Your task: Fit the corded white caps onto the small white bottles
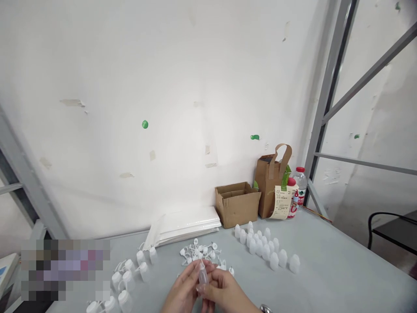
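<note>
A small translucent dropper bottle (203, 276) stands upright between my hands, with a pale narrow tip at its top. My left hand (184, 289) is closed around its left side. From the right, my right hand (224, 288) grips the lower body with thumb and fingers. Just beyond my fingers lies a loose pile of white caps with straps (198, 250); several are partly hidden by my hands. Left of me stand several white-capped bottles (128, 280), some with straps looping out. Several uncapped translucent bottles (259, 248) stand in rows at the right.
Flat white packets (185, 224) are stacked against the wall. Beside them are an open cardboard box (237, 208), a brown paper bag (267, 187) with a receipt, and a red-capped bottle (300, 187). Grey metal posts (325, 100) frame the table (325, 269). A blurred-out patch covers the lower left.
</note>
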Available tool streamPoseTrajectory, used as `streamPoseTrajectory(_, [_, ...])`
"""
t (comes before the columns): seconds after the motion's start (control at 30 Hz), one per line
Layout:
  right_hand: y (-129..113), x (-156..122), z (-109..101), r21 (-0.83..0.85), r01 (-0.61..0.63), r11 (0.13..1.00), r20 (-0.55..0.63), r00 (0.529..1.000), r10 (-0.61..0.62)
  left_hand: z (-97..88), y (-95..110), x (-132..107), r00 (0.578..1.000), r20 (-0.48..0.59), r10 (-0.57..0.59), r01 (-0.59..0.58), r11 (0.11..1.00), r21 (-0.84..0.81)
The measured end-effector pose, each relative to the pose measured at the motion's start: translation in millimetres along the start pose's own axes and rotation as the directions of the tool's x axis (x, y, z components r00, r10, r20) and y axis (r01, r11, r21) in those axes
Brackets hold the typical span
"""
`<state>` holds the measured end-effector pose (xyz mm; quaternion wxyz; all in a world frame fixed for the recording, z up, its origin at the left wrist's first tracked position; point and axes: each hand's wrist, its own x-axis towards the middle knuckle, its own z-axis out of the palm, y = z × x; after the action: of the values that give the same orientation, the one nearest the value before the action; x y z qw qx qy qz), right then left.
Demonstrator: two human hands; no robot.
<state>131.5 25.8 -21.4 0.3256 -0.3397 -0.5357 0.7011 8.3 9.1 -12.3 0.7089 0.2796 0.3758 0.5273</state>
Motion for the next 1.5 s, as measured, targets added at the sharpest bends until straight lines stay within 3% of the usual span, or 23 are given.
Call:
streamPoseTrajectory(0.2, [5.0,1.5,1.8,-0.028,-0.021,0.999,-0.101,0.995,0.018,-4.6,2.2,4.0,0.991,0.027,-0.134,0.136,0.986,-0.097])
streamPoseTrajectory(0.4, [3.1,-1.6,1.8,-0.065,0.018,0.998,-0.119,0.993,-0.026,-4.9,3.7,3.9,0.988,0.074,-0.139,0.149,0.976,-0.16])
streamPoseTrajectory(0.53, [1.7,-4.1,1.5,-0.244,0.055,0.968,-0.187,0.977,-0.103,-0.9,6.2,-0.7,0.991,0.074,-0.109,0.119,0.983,-0.139])
streamPoseTrajectory(0.7, [-3.1,-9.1,1.5,-0.539,0.096,0.837,-0.23,0.939,-0.256,-2.2,3.2,-1.2,0.997,0.065,-0.047,0.051,0.997,-0.064])
streamPoseTrajectory(0.87, [-5.0,-11.9,1.5,-0.618,0.101,0.779,-0.238,0.921,-0.307,-6.4,-2.1,2.3,0.999,0.039,-0.011,0.014,0.998,-0.062])
streamPoseTrajectory(0.97, [-5.6,-11.2,2.1,-0.548,0.089,0.831,-0.257,0.928,-0.27,-5.6,-0.9,2.0,0.997,0.068,-0.024,0.029,0.997,-0.069])
streamPoseTrajectory(1.13, [-6.7,-5.9,4.1,-0.173,0.03,0.985,-0.19,0.98,-0.063,-4.1,0.2,2.7,0.995,0.091,-0.046,0.057,0.991,-0.121])
streamPoseTrajectory(1.33, [-2.7,1.8,3.7,0.138,0.076,0.987,0.026,0.996,-0.081,8.1,2.6,-2.7,0.988,0.06,-0.143,0.151,0.974,-0.167])
streamPoseTrajectory(1.5, [1.4,4.3,3.2,0.27,0.074,0.96,0.095,0.99,-0.103,17.6,11.5,-10.8,0.982,0.041,-0.182,0.187,0.96,-0.209])
